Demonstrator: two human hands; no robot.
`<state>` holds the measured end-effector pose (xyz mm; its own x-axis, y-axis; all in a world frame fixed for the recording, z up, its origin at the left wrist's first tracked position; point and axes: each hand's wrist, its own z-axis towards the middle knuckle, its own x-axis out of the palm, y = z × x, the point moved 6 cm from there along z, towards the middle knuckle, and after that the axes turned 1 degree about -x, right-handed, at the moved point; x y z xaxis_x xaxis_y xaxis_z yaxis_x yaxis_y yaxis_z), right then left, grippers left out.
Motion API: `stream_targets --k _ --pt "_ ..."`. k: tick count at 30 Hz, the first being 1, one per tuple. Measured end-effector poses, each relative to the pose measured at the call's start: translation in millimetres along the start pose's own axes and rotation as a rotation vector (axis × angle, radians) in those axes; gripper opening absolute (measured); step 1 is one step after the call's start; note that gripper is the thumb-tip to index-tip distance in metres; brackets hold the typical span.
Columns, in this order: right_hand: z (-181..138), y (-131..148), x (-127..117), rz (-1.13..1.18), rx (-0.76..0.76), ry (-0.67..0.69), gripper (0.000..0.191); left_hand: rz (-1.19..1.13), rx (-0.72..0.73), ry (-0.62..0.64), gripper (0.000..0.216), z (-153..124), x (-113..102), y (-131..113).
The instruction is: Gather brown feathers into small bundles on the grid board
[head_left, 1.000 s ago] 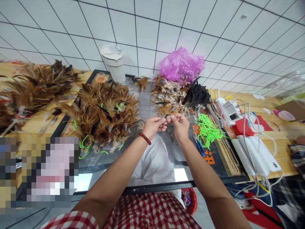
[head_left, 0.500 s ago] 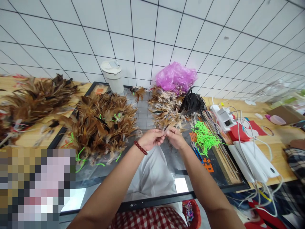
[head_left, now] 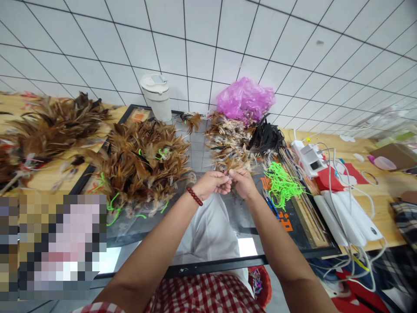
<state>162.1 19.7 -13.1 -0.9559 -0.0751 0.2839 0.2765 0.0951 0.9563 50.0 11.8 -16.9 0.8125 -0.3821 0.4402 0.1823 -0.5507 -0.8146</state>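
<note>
My left hand [head_left: 211, 184], with a red bead bracelet on the wrist, and my right hand [head_left: 243, 182] meet fingertip to fingertip over a glass table top [head_left: 208, 217]. Both are pinched closed on a small tuft of feathers that is mostly hidden by the fingers. They hover just in front of a heap of loose pale-brown feathers [head_left: 228, 143]. A big pile of brown feathers with green ties [head_left: 143, 158] lies to the left of my hands. A tangle of neon green cords [head_left: 282, 182] lies to the right.
A white lidded cup [head_left: 158, 96] and a pink plastic bag [head_left: 246, 99] stand by the tiled wall. Black feathers [head_left: 267, 134], blue-handled scissors [head_left: 270, 202], a power strip with white cables [head_left: 312, 158] and more brown feathers [head_left: 48, 126] far left surround the glass.
My hands have stayed joined at the fingertips, shifting only slightly in front of the pale feather heap. The view has tilted a little.
</note>
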Motion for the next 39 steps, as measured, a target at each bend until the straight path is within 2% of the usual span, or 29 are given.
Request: stream_targets --k 3,6,8,10,12,14,15,18,24,30,33,37,39 --pt "-1 2 -2 0.004 -0.019 -0.026 0.028 0.028 -0.036 0.047 0.033 -1 3 3" --pt "-1 -1 3 -0.030 0.005 0.036 0.030 0.027 0.001 0.051 0.032 0 5 2" --pt "-1 1 4 -0.036 -0.026 0.045 0.031 -0.036 0.039 0.008 0.029 1 4 1" --pt "-1 7 2 -0.055 -0.137 0.008 0.028 -0.145 0.062 -0.066 0.026 2 -1 -1" --pt "-2 14 1 -0.125 -0.261 -0.007 0.045 -0.248 0.075 -0.140 0.023 2 -6 -3" --pt "-2 17 3 -0.242 -0.349 0.018 0.069 -0.299 0.069 -0.158 0.021 1 -7 -5" --pt "-3 17 4 -0.304 -0.382 0.023 0.074 -0.311 0.065 -0.151 0.019 1 -7 -6" --pt "-5 17 3 -0.478 -0.471 -0.034 0.071 -0.323 0.060 -0.138 0.014 -1 -6 -8" --pt "-13 24 7 -0.802 -0.633 -0.108 0.077 -0.365 0.110 -0.259 0.009 -3 -10 -12" --pt "-18 29 9 -0.918 -0.705 -0.152 0.067 -0.308 0.141 -0.290 0.007 -4 -10 -13" --pt "-23 35 13 -1.047 -0.776 -0.115 0.065 -0.192 0.141 -0.307 0.012 -5 -14 -15" --pt "-30 34 31 -1.391 -0.856 0.146 0.058 0.226 0.123 -0.270 0.018 -6 -17 -21" --pt "-30 31 36 -1.507 -0.850 0.226 0.059 0.408 0.133 -0.243 0.019 -5 -18 -23"
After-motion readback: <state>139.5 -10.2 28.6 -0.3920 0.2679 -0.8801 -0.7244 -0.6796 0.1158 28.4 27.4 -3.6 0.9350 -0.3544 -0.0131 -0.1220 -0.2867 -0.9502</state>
